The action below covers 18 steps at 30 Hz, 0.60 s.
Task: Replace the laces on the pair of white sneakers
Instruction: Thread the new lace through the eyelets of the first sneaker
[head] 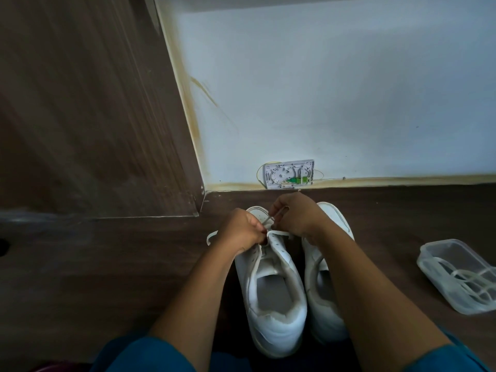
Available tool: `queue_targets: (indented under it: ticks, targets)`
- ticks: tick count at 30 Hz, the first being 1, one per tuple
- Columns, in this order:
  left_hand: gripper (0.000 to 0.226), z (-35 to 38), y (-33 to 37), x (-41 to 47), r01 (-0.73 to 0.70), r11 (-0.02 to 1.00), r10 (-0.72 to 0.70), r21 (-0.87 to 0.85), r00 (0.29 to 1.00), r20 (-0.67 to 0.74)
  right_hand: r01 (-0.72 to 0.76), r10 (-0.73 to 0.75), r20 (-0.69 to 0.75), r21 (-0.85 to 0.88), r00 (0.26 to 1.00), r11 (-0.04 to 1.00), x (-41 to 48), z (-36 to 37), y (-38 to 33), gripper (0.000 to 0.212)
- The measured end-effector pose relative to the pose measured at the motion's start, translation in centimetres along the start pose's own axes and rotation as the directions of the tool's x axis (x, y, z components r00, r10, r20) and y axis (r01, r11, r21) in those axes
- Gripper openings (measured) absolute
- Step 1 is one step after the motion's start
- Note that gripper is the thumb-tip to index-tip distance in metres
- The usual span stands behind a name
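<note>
Lower centre, on the floor (107, 277): left hand (241, 233) and right hand (296, 217) both pinch the lace (269, 218) in curled fingers (256, 228) at the toe-end eyelets of the left sneaker (276, 312). Its upper eyelets are bare, and the right sneaker (326, 299) looks unlaced. Spare laces (467, 277) sit in the tub (429, 253) at the right edge. I judge it early.

Dim, soft light with no hard shadows or glare. The wall (335, 89) is brightest, a cool bluish white; the floor (128, 264) is dark. The panel (80, 116) at left is smeared with blur. The sneakers (276, 320) at centre are sharper. Lines bow near the edges.
</note>
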<state>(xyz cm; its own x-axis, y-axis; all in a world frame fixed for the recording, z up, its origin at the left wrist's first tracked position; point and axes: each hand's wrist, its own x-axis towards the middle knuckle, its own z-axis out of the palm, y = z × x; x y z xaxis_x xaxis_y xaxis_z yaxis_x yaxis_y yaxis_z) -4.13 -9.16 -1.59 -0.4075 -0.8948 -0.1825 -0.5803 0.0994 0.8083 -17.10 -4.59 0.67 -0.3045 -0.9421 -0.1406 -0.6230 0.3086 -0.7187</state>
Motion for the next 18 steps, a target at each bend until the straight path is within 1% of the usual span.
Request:
queue_targets:
  ticks: [2, 5, 9, 12, 16, 18]
  targets:
    - [0.03, -0.05, -0.02, 0.04, 0.002, 1.0, -0.001, -0.009, 1.0, 0.014, 0.006, -0.009, -0.039, -0.068, 0.999, 0.998, 0.0, 0.06, -0.01, 0.017]
    - [0.03, -0.03, 0.11, 0.0, 0.007, 1.0, -0.007, -0.016, 1.0, 0.025, 0.01, -0.019, -0.151, -0.064, 0.988, 0.998, 0.19, 0.03, 0.11, 0.016]
    - [0.029, 0.0, 0.06, 0.07, 0.011, 0.999, -0.01, -0.036, 1.0, 0.018, 0.014, -0.024, -0.085, -0.111, 0.996, 0.994, 0.22, -0.11, 0.04, 0.018]
    - [0.03, 0.02, -0.06, 0.14, 0.01, 0.999, -0.01, -0.043, 1.0, 0.02, 0.028, -0.041, -0.112, -0.12, 0.993, 0.992, 0.35, 0.04, 0.0, 0.02]
    - [0.027, 0.1, -0.36, 0.12, 0.009, 0.997, -0.007, -0.077, 1.0, 0.028, 0.046, -0.048, -0.024, -0.073, 0.999, 0.996, 0.11, 0.17, -0.15, 0.02]
    - [0.029, 0.15, -0.49, 0.09, -0.024, 0.998, 0.026, -0.058, 0.999, 0.031, 0.055, -0.055, 0.001, -0.019, 0.998, 0.998, -0.05, 0.11, -0.05, 0.019]
